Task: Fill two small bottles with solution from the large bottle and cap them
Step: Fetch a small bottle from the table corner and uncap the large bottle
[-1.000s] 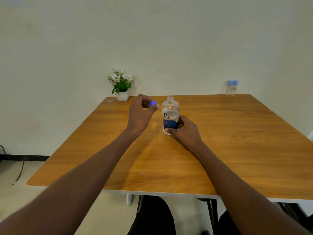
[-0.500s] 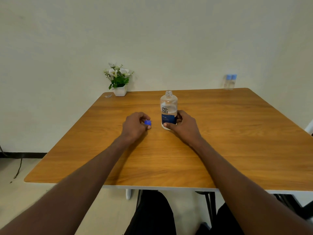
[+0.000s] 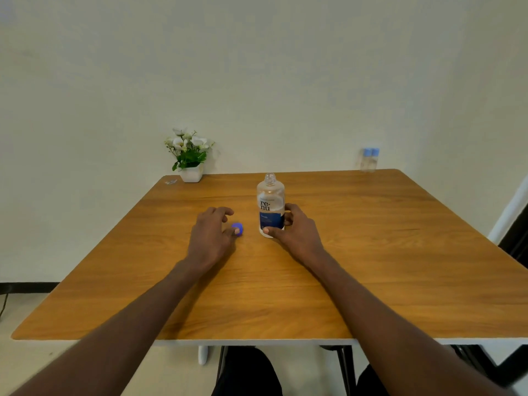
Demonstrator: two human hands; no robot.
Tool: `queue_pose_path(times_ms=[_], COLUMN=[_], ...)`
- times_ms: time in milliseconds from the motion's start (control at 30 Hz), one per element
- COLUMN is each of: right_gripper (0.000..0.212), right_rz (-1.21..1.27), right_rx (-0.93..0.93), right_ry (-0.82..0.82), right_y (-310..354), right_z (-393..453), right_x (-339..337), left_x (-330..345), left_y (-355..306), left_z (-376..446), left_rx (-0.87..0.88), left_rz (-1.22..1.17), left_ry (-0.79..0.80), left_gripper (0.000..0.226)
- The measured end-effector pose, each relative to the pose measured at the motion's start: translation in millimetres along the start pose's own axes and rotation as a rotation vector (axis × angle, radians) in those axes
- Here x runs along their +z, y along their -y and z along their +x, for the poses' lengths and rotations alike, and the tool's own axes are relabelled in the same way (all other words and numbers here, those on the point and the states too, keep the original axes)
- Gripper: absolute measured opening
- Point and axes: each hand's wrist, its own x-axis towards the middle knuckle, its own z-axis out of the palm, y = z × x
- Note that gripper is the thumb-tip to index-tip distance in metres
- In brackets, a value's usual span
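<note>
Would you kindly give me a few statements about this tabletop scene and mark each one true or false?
1. The large bottle stands upright with its neck uncapped. True.
2. The right hand is wrapped around the lower part of the large bottle. True.
3. The blue cap is screwed onto the large bottle. False: it lies on the table beside the left hand, whose thumb touches it.
4. The two small bottles stand right next to the large bottle. False: they are at the far right edge, still capped.
5. A flower pot sits at the far left corner. True.
</note>
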Motion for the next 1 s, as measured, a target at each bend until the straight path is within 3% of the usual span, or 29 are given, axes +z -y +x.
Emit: queue_pose_path(times_ms=[133,233,333,400,533,733,833,1000], right_gripper=[0.1,0.123,0.131,0.119,0.092,0.059,0.047,0.045], right_rz=[-0.009,0.051,0.216,0.279,0.325,0.182,0.065,-0.022], right_rx=[0.029,0.085,0.171,0.196,0.18,0.193,0.223,0.287], right_ry=[0.017,0.071,0.202,0.2,-0.008,-0.325,-0.392,-0.39], right_y=[1,5,4,-3,-28,-60,-76,-109], right_z=[0,1,4,2,-7,-6,6,38], right_x=[1,-5,-20,-34,-64,-136,-167,-206], left_x=[-3,0,6,13,42,116,155,205], left_y=[-16,-37,-60,-77,-117,-173,-188,-197], left_z=[-23,-38,-50,-55,-51,0,38,95], left_rx=[0.179,0.298,0.385,0.414,0.431,0.264,0.2,0.141], left_rz=[-0.051,-0.124,-0.2,-0.259,-0.33,-0.333,-0.308,-0.233], left_ry=[-0.262,-0.246,-0.146,-0.087,0.015,0.137,0.201,0.271], left_gripper=[0.015,0.015,0.018,0.02,0.018,0.024,0.024,0.024])
